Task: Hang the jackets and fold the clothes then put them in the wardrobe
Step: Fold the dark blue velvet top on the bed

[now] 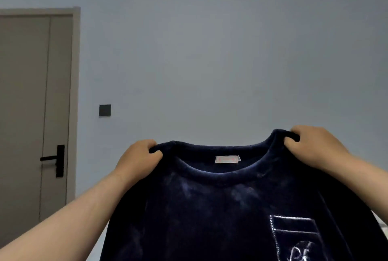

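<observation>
A person's 2 bare hands hold a dark navy velour top [210, 208] up in the air to the right of a closed grey door [25, 103], its front facing the camera. The left hand [138, 156], the one nearer the door, has its fingers curled over and pinching the shoulder at one end of the round neckline. The right hand [312, 145], farther from the door and slightly higher, grips the other shoulder the same way. A small white label [227, 159] shows inside the collar. A chest pocket [298, 237] outlined in pale stitching sits on the side away from the door. A black lever handle [53, 159] is on the door, and 1 dark switch plate [104, 110] is on the pale wall [210, 50] just right of the door.
</observation>
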Motion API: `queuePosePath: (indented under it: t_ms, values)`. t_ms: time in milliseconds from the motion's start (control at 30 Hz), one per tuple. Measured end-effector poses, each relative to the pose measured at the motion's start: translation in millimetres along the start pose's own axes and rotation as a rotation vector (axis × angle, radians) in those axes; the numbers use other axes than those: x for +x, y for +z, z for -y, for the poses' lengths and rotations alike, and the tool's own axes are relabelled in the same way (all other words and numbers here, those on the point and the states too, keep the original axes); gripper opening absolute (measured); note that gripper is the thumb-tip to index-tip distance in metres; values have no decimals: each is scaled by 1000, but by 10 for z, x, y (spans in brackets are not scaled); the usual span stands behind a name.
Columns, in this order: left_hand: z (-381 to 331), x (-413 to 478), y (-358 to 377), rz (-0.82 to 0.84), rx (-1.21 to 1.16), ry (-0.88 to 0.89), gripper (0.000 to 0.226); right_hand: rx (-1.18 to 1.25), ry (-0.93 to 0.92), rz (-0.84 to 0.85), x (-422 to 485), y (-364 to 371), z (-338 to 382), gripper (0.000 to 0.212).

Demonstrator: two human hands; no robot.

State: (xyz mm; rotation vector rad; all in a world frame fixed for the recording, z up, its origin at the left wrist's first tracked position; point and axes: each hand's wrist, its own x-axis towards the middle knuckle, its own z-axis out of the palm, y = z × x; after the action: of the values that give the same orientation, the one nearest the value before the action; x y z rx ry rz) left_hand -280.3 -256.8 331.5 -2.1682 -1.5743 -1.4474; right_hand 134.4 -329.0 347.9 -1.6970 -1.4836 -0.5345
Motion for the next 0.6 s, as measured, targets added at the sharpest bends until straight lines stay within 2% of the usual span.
queuePosePath:
  t_ms: [167, 300, 400, 500, 600]
  values:
    - [427, -711, 1138, 329, -62, -91, 33, -19, 122, 266, -857, 1117, -716, 21]
    - [811, -1075, 1843, 460, -55, -207, 22, -17, 94, 421, -1381, 1846, -1117, 21]
    - [1117, -1159, 2328, 512, -62, -228, 16, 22, 77, 523, -1576, 2319, -1334, 22]
    - [1403, -1218, 2780, 505, 103, -191, 8, 0, 103, 558, -1622, 2786, -1458, 22]
    - [1634, -1281, 3234, 449, 204, -293, 10, -106, 106, 457, -1622, 3317, -1531, 13]
